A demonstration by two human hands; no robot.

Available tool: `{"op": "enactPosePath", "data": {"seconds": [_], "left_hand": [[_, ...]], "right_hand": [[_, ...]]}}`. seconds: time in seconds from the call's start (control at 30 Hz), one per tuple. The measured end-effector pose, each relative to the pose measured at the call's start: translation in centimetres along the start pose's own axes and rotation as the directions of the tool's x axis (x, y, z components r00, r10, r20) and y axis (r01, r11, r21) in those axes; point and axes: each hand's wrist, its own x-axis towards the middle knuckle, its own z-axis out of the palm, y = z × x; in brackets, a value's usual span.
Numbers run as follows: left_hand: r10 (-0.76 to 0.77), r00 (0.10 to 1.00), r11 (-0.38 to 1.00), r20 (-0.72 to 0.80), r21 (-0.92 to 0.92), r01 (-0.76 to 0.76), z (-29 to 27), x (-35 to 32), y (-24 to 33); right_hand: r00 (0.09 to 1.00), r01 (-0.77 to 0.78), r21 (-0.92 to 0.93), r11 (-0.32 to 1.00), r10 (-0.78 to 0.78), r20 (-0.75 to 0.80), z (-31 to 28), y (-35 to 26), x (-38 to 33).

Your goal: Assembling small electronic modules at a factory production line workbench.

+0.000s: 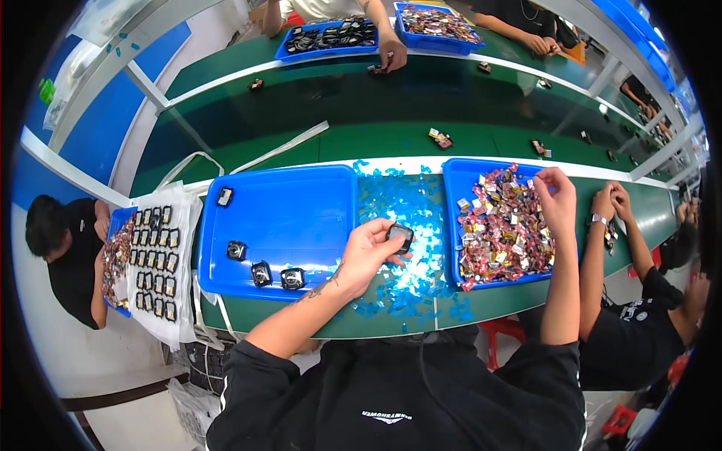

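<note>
My left hand (368, 253) grips a small black square-cased device (401, 234) with a grey face, thumb laid across it. Under it, small translucent blue film pieces (414, 286) lie scattered over the green table. My right hand (556, 197) is over the right rim of a blue tray (453, 225), its fingers drawn together; whatever they hold, if anything, I cannot make out. That tray is heaped with small reddish, white and yellow wired parts (500, 237). A larger blue tray (293, 203) at my left bears several similar black devices (292, 278) along its near and left sides.
Left of the large tray, a white sheet (154, 319) carries rows of black devices (158, 239). Beyond my trays runs a dark green conveyor (338, 105) with scattered parts. Co-workers' hands (391, 51) work across it, and another person's hands (611, 201) are close at my right.
</note>
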Motion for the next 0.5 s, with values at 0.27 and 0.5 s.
{"op": "enactPosePath", "data": {"seconds": [0.27,0.5], "left_hand": [[0.062,0.997,0.998,-0.039,0.022,-0.062,-0.2,-0.8,0.0],[0.129,0.992,0.989,0.009,0.068,-0.129,-0.1,-0.4,0.7]], "right_hand": [[0.956,-0.290,0.619,0.729,0.196,0.218,2.5,-6.4,-4.9],[0.937,-0.340,0.723,0.602,0.150,0.315,6.0,-10.2,-8.4]]}}
